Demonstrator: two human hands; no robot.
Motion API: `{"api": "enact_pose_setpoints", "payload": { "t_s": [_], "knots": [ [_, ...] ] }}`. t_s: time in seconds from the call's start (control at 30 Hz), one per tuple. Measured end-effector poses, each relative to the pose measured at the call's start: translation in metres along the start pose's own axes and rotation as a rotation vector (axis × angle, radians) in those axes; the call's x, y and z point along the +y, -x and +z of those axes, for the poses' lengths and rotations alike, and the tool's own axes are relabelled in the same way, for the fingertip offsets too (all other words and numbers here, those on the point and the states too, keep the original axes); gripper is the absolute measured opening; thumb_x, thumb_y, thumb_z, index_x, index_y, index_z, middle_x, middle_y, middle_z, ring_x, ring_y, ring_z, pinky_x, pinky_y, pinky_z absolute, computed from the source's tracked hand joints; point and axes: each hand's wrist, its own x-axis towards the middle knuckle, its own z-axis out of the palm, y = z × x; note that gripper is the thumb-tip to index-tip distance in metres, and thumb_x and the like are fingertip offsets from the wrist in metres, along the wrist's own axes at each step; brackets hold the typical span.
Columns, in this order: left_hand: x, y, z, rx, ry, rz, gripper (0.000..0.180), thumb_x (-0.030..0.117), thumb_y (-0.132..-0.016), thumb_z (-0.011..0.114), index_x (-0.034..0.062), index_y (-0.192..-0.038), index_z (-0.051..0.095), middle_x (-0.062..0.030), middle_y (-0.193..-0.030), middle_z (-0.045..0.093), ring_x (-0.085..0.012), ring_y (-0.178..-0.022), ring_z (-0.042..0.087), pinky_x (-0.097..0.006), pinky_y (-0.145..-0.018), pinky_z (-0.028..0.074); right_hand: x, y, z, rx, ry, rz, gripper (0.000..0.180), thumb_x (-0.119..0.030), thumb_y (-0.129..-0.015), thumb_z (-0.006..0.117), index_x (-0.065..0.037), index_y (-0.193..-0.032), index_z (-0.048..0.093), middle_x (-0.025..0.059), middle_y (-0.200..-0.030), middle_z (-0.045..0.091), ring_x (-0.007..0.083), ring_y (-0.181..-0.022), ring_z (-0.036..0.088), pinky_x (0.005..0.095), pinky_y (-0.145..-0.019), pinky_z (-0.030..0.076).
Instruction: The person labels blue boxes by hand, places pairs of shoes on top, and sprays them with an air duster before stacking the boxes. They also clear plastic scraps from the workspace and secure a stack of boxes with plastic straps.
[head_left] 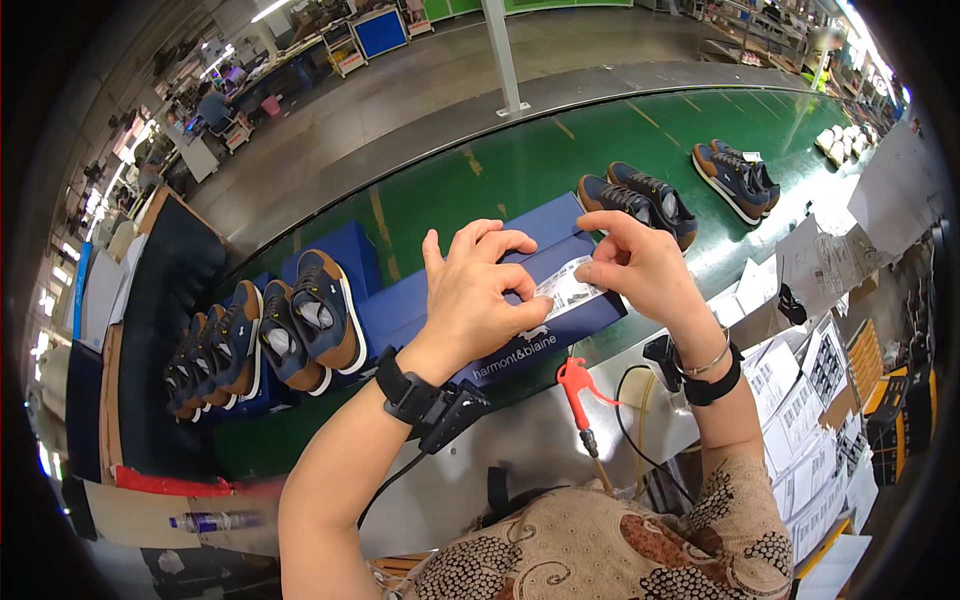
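A white printed sticker label (568, 290) lies against the end of a long blue shoebox (400, 308). My left hand (475, 295) bends over the box, its thumb and forefinger pinched at the label's left edge. At the label's upper right end my right hand (640, 268) has its thumb on it, with the other fingers curled above the box edge. Light lettering and a small emblem show on the box end below the label. Black straps with small devices circle both wrists. Just below the box end hangs a red air blow gun (575, 388).
Navy and brown sneakers (315, 312) line the left on blue boxes. Beyond my right hand, more sneakers (640, 203) stand on the green conveyor belt (430, 215). Printed papers (800, 400) cover the right side. A bottle (215, 521) lies at lower left; a post (502, 55) rises behind.
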Motion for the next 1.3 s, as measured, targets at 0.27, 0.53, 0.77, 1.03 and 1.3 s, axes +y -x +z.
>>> {"api": "enact_pose_setpoints", "payload": {
  "t_s": [0.27,0.53,0.77,1.03,1.3],
  "knots": [
    [-0.006,-0.002,-0.006,-0.008,0.013,-0.022,0.019,0.029,-0.061,0.071,0.0135,-0.056,0.061,0.0015,-0.109,0.055,-0.0274,-0.12,0.036,-0.056,-0.098,0.011,0.009,-0.006,0.005,-0.037,-0.107,-0.023,0.031,-0.008,-0.07,0.07,0.001,-0.098,0.06,0.0036,-0.062,0.057,0.0097,-0.056,0.053,0.0243,-0.056,0.045],
    [-0.009,-0.004,-0.006,-0.031,0.031,-0.073,0.017,0.031,-0.061,0.069,0.015,-0.055,0.063,0.0028,-0.109,0.055,-0.0269,-0.121,0.036,-0.063,-0.099,0.006,0.009,-0.007,0.007,-0.013,-0.043,-0.08,0.027,-0.009,-0.071,0.07,0.001,-0.094,0.059,0.0049,-0.062,0.057,0.0118,-0.055,0.054,0.0249,-0.056,0.045],
    [-0.008,-0.003,-0.009,-0.048,-0.002,-0.085,0.018,0.03,-0.061,0.071,0.0148,-0.057,0.063,0.003,-0.109,0.053,-0.0265,-0.121,0.035,-0.061,-0.099,0.006,0.009,-0.006,0.013,0.012,-0.001,-0.137,0.024,-0.009,-0.071,0.069,0.0,-0.091,0.058,0.006,-0.061,0.055,0.0164,-0.056,0.055,0.0272,-0.055,0.045],
    [-0.015,-0.002,-0.01,-0.01,-0.062,-0.002,0.024,0.029,-0.061,0.073,0.0114,-0.059,0.056,-0.0003,-0.105,0.052,-0.0249,-0.113,0.041,-0.047,-0.095,0.023,0.011,0.008,0.036,0.292,0.17,-0.239,0.053,-0.006,-0.072,0.068,-0.005,-0.12,0.045,0.0173,-0.097,0.051,0.0292,-0.073,0.056,0.0368,-0.064,0.048],
    [-0.025,0.001,-0.002,0.281,0.005,-0.068,0.032,0.02,-0.075,0.063,0.0079,-0.103,0.055,-0.0087,-0.11,0.054,-0.0263,-0.103,0.049,-0.037,-0.09,0.033,-0.005,0.021,0.071,0.121,0.456,-0.684,0.055,-0.022,-0.07,0.069,0.001,-0.115,0.049,0.0192,-0.117,0.049,0.0309,-0.103,0.053,0.04,-0.087,0.043]
  ]
}}
